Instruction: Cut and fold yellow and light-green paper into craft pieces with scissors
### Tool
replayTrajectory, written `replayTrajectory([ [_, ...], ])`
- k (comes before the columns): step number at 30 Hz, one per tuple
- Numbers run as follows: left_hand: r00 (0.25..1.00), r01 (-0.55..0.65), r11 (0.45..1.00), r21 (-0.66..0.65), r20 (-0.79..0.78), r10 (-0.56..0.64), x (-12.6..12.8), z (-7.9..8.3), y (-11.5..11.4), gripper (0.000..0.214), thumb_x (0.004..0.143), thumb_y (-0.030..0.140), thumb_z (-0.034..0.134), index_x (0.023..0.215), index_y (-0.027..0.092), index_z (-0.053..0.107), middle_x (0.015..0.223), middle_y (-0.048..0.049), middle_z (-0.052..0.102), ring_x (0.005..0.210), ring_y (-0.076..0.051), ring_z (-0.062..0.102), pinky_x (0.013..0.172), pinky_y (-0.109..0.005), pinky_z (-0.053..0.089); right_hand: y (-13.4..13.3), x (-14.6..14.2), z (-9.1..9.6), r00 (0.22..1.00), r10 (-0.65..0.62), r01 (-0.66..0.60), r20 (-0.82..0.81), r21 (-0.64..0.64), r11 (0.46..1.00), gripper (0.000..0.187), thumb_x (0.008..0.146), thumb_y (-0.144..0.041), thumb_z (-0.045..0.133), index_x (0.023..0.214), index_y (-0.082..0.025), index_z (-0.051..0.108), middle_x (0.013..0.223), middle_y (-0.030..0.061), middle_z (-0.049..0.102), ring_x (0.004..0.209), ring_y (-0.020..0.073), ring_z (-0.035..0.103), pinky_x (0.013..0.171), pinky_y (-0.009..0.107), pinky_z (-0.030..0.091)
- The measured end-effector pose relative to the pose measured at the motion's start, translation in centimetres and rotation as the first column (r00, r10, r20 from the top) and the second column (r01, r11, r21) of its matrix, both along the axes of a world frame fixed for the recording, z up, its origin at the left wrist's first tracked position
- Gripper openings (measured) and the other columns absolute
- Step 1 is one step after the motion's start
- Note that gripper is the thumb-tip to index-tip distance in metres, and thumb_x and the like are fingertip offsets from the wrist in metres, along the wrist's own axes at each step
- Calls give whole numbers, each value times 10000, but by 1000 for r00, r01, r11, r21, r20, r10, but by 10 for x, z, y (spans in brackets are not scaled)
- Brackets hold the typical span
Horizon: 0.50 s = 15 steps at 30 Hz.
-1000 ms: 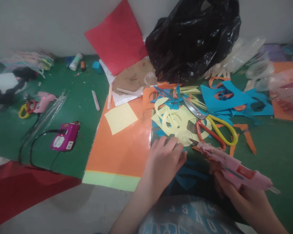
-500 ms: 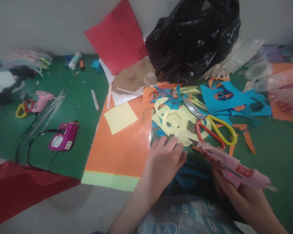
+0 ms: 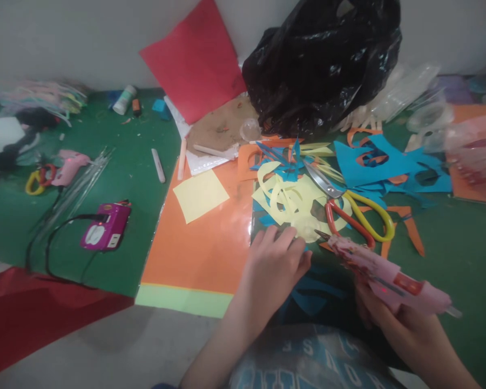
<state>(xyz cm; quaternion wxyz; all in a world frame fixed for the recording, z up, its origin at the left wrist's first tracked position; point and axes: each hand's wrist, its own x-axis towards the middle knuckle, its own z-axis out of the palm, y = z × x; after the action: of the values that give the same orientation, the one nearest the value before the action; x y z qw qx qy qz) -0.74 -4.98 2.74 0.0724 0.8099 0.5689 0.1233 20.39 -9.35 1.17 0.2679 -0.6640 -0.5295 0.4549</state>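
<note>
A pink hot glue gun (image 3: 389, 275) is gripped in my right hand (image 3: 405, 324), its small red light on and a clear glue stick poking from the back. Its dark nozzle tip points left, close to a round, pale translucent piece (image 3: 306, 227). My left hand (image 3: 277, 262) is curled with the fingertips at the near edge of that round piece; what lies under the fingers is hidden. Just beyond the nozzle, scissors (image 3: 348, 208) with one red and one yellow handle lie on yellow paper scraps (image 3: 285, 189).
Blue paper offcuts (image 3: 364, 162) and a black plastic bag (image 3: 324, 70) are behind. Left of my hand, a yellow paper square (image 3: 201, 195) lies on an orange sheet (image 3: 198, 254). Farther left are a purple power adapter (image 3: 106, 226), a cable and a second pink glue gun (image 3: 71, 166).
The whole view has shifted very slightly. Both hands and the glue gun keep practically the same places relative to the table.
</note>
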Motion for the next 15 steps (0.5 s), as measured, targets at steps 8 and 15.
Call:
replayTrajectory([
  [8, 1000, -1, 999, -32, 0, 1, 0, 2, 0, 204, 984, 286, 469, 866, 194, 608, 908, -22, 635, 853, -196, 568, 709, -325, 451, 1, -1, 3, 998, -22, 20, -67, -29, 999, 459, 875, -597, 594, 1102, -200, 623, 522, -44, 451, 473, 144, 408, 435, 243, 394],
  [15, 1000, -3, 998, -56, 11, 3, 0, 1, 0, 209, 986, 285, 464, 861, 193, 604, 921, -28, 636, 855, -193, 558, 718, -326, 459, 0, -5, 9, 993, -98, 93, -71, -66, 993, 455, 855, -646, 601, 738, -207, 576, 507, -6, 481, 459, 149, 439, 442, 272, 381],
])
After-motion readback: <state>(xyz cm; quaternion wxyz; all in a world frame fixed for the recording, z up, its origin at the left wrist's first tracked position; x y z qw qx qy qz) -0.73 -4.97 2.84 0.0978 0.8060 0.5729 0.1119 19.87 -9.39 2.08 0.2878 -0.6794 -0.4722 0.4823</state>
